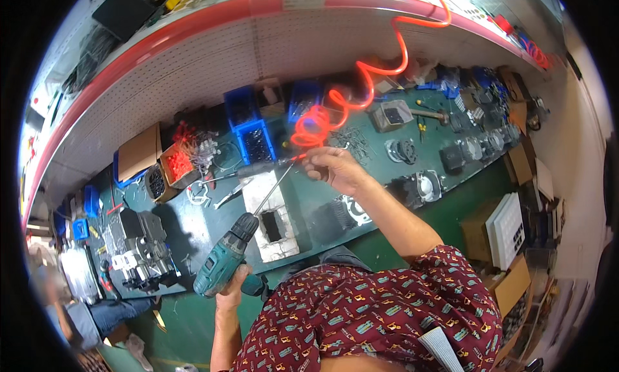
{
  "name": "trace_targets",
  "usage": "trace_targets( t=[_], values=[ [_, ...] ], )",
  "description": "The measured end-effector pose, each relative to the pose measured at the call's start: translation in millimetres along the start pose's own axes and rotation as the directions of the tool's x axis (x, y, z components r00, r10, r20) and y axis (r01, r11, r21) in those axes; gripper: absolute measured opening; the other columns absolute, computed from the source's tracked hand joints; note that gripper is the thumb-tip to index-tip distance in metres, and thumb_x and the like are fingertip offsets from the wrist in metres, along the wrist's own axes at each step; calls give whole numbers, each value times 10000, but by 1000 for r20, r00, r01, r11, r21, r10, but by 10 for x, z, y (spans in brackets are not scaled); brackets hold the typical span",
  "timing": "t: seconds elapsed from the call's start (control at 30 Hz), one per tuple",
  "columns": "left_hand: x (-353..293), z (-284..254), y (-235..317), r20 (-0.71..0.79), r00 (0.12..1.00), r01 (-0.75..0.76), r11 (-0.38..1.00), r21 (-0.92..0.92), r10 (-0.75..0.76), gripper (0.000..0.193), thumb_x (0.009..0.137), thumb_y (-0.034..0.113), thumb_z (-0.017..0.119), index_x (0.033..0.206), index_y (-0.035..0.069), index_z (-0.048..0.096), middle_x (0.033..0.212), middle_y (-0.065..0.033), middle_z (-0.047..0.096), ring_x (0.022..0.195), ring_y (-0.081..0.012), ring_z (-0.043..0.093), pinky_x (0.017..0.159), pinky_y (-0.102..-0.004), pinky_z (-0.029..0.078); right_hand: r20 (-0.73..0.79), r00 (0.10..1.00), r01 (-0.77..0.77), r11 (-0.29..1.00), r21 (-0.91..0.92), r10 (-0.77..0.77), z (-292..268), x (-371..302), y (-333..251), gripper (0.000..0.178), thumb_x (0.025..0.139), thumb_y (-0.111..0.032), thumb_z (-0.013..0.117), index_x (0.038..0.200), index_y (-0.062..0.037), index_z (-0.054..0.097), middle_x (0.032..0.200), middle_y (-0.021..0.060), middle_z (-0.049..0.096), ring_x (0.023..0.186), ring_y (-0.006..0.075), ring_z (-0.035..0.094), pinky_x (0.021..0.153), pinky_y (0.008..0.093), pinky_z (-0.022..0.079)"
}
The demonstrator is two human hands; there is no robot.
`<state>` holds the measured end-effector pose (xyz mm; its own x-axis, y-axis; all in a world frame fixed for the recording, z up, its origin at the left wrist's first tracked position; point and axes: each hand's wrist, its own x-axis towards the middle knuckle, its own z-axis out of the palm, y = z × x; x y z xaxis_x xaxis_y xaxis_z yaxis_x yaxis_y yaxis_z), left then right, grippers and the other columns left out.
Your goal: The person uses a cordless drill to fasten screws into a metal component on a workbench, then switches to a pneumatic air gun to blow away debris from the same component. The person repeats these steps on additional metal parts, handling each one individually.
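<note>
Over the bench (314, 211), left hand (233, 285) gripping drill (220, 261), right hand (336, 169) curled, hold unclear

A green bench (313, 223) carries a pale block (282, 246) with a rectangular hole. Left of the block lie a metal tool (230, 192), a box (185, 180) of red parts and, farther left, a bulky housing (138, 243). Beyond the block stands a blue bin (250, 125). To its right are thin metal pieces (351, 141), a round part (401, 151) and a hammer (429, 113).
</note>
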<state>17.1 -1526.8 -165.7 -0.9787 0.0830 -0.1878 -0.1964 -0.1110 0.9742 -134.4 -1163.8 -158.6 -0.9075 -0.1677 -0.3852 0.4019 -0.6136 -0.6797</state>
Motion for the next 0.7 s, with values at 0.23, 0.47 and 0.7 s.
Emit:
trace_targets(
  t=[0.23, 0.47, 0.7],
  values=[
    [145, -71, 24, 148, 988, 44, 999, 28, -48, 384, 869, 182, 737, 1149, -44, 602, 847, -81, 658, 783, -189, 618, 762, -339, 492, -76, 996, 55, 998, -16, -56, -16, -389, 34, 197, 948, -105, 650, 1122, -12, 645, 972, 71, 678, 825, 144, 660, 709, 273, 578],
    [207, -92, 41, 193, 979, 51, 995, 85, -67, 373, 861, 165, 725, 1153, -35, 606, 862, -79, 656, 797, -187, 622, 761, -338, 496, -99, 987, 124, 992, -24, -126, -35, -541, 44, 224, 917, -67, 658, 1132, -8, 652, 937, 71, 681, 807, 144, 646, 700, 272, 549],
    [225, -72, 112, 224, 972, 54, 994, 94, -74, 392, 848, 191, 749, 1148, -21, 613, 858, -81, 662, 797, -186, 629, 761, -340, 498, -71, 984, 155, 985, -77, -161, -35, -651, 5, 218, 912, -72, 668, 1118, 0, 664, 916, 79, 684, 766, 156, 657, 695, 280, 551]
  ],
)
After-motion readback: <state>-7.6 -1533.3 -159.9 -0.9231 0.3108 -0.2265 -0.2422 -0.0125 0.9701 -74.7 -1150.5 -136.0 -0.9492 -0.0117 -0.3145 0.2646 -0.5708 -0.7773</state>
